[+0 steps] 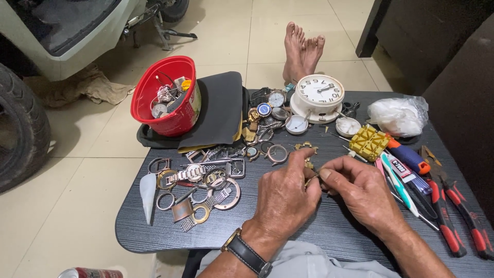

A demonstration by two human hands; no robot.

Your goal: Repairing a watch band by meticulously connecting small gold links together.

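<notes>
Over the dark table (329, 226), my left hand (284, 193) and my right hand (363, 191) meet fingertip to fingertip. Between them they pinch a small brass-coloured watch part (310, 178), mostly hidden by the fingers. A black-strapped wristwatch sits on my left wrist (247, 253). Just beyond the fingers lie a round watch case (278, 153) and a small gold piece (306, 146). A pile of watch cases, rings and metal bracelets (198, 188) lies to the left of my left hand.
A red bucket of parts (167, 95) rests on a black cloth (221, 110). A white alarm clock (319, 95), yellow holder block (369, 142), plastic bag (397, 116), screwdrivers (406, 177) and red-handled pliers (453, 216) lie on the right. Bare feet (302, 51) rest beyond the table.
</notes>
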